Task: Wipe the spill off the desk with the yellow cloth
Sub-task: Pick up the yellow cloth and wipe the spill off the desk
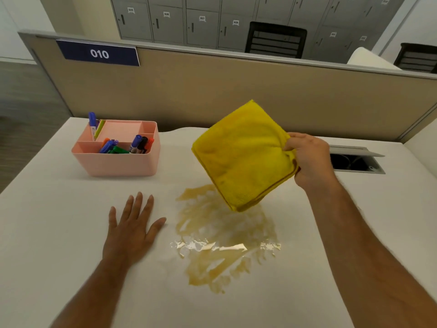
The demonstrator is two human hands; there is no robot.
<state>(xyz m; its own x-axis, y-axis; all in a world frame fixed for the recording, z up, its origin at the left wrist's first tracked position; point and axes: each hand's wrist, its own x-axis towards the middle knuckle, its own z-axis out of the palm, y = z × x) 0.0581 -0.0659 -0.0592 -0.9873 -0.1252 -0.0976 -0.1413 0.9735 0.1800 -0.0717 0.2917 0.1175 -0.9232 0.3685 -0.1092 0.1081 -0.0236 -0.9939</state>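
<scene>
Your forearms reach in over the white desk (59,209). Your left hand (132,228) lies flat, fingers spread, just left of the tan spill (220,235). Your right hand (307,159) pinches the folded yellow cloth (243,155) by its right edge, hanging tilted above the spill's far end. A pink organizer (118,162) of markers sits far left.

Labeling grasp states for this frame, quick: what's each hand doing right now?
Left hand: open, fingers spread, palm flat on the desk, holding nothing.
Right hand: closed on one edge of the folded yellow cloth, held above the spill.
</scene>
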